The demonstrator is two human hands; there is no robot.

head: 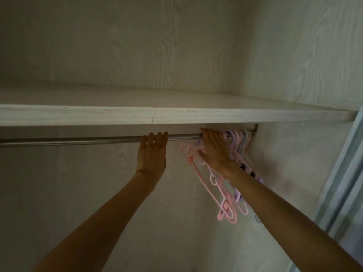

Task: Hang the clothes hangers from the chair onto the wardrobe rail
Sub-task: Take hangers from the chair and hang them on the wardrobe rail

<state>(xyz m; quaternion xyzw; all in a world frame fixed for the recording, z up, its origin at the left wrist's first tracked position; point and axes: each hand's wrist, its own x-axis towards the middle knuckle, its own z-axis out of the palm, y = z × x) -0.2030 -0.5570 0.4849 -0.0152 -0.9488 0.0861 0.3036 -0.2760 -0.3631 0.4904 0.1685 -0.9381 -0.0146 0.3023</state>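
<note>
Metal rail [78, 140]: left hand [152, 154] grip curled over it; right hand [215, 149] grip on pink hangers [206, 179], closure unclear.

Inside the wardrobe, the rail [98, 139] is running just beneath the shelf [176, 115], with hangers [225, 185] hanging bunched at its right end, beside the side wall [294, 154].

The rail [78, 140] is smooth, shiny metal, the hangers [225, 193] glossy pastel plastic, the shelf [117, 115] matt pale woodgrain.
</note>
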